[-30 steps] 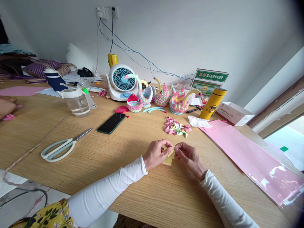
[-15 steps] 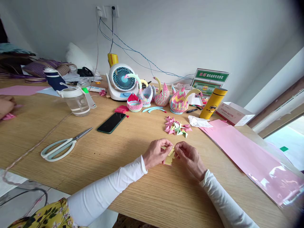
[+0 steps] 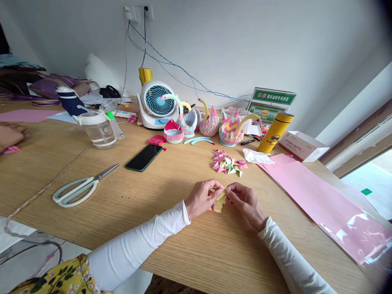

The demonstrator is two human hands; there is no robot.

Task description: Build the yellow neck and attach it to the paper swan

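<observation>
Between my thumbs and fingertips I pinch a small strip of yellow paper. My left hand (image 3: 202,198) grips its left side and my right hand (image 3: 244,201) its right side, the fingertips nearly meeting. Below them lie several yellow paper slips (image 3: 218,205) on the table, partly covered by my left fingers. Just beyond my hands is a pile of folded paper pieces (image 3: 228,162) in pink, yellow and green. How the strip is folded is mostly hidden by my fingers.
Scissors (image 3: 76,191) and a phone (image 3: 143,157) lie to the left, near a water jug (image 3: 99,130). Paper swans (image 3: 231,130) and a fan (image 3: 159,104) stand at the back. Pink sheets (image 3: 318,196), a yellow bottle (image 3: 275,132) and another person's hand (image 3: 11,136) flank the table.
My two hands stay almost in place, with only slight finger movement at the yellow paper strip. The other person's hand at the far left has shifted slightly.
</observation>
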